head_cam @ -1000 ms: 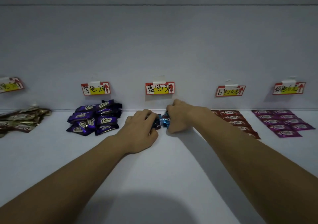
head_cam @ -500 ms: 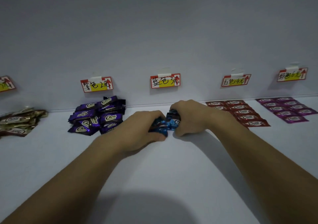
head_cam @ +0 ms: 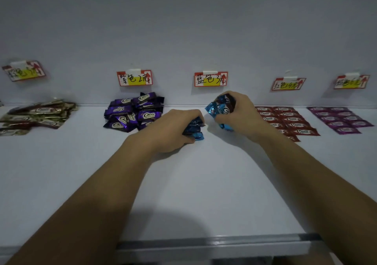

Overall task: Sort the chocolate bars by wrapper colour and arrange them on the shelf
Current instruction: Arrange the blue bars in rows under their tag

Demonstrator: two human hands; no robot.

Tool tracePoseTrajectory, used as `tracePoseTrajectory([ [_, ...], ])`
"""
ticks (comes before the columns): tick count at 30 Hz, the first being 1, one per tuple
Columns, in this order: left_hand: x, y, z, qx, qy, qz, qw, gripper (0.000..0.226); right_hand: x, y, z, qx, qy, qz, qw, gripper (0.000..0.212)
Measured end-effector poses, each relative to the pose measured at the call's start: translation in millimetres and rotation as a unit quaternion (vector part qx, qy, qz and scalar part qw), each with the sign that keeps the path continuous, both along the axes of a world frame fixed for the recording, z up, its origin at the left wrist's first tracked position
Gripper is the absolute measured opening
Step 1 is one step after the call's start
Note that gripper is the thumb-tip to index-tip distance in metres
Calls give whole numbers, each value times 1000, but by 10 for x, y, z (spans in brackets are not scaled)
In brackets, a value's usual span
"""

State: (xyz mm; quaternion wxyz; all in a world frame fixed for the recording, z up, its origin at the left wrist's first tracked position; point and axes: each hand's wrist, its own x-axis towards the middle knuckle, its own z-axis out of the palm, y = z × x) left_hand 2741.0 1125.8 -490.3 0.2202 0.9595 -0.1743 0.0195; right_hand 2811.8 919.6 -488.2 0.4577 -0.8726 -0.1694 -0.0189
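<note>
On the white shelf, below the middle price tag of the 5 tags fixed to the back wall, both hands are closed round blue-wrapped chocolate bars. The left hand lies palm down, its fingers curled over a small stack of blue bars that rests on the shelf surface. The right hand, just to the right and a little farther back, grips a bunch of blue bars held on end. Whether the lower end of the bunch touches the shelf cannot be told. A narrow gap separates the stack from the bunch.

To the left, a loose heap of purple bars sits against the back wall under the purple tag. At the far left lies a flatter heap of gold-and-brown bars below another tag. To the right, red bars lie flat in neat rows under the red tag, with the right wrist covering their near left corner. At the far right, magenta bars lie in similar rows beneath the last tag. A grey metal lip runs along the near edge of the shelf, crossed by both forearms.
</note>
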Motion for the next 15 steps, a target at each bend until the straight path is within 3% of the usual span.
tracePoseTrajectory([
  [4,-17,21,-25,-17,6,5,1000,51,-51,18,76,87,35,-22,995,47],
  [11,62,52,20,45,20,13,999,61,-44,36,61,96,42,-17,994,43],
  [15,75,48,-28,-43,6,50,998,49,-51,58,52,126,60,-16,990,44],
])
